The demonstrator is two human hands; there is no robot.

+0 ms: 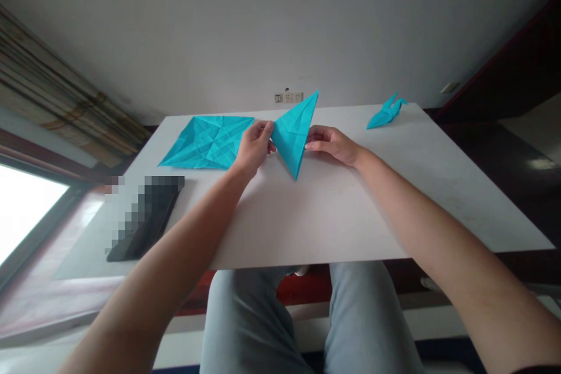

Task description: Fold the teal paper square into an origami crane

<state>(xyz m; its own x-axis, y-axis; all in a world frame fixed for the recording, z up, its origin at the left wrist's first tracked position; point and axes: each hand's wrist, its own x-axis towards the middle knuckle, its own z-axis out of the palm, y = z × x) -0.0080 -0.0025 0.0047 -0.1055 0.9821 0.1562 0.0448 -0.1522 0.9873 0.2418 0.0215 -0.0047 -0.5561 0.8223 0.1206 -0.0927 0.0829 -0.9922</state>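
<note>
A turquoise sheet of origami paper (290, 132), folded into a triangle with creases across it, is held up over the middle of the white table. My left hand (255, 143) pinches its left corner between thumb and fingers. At the paper's right edge is my right hand (333, 145), closed with its fingertips on that edge and partly hidden behind it. Flat on the table, just left of my left hand, lies an opened turquoise sheet (210, 141) covered in crease lines.
A folded turquoise paper crane (386, 114) rests at the table's back right. On the left side lies a dark flat device (151, 228), partly pixelated. The white table (298, 228) ends in front of my knees; a wall with sockets (288, 97) stands behind it.
</note>
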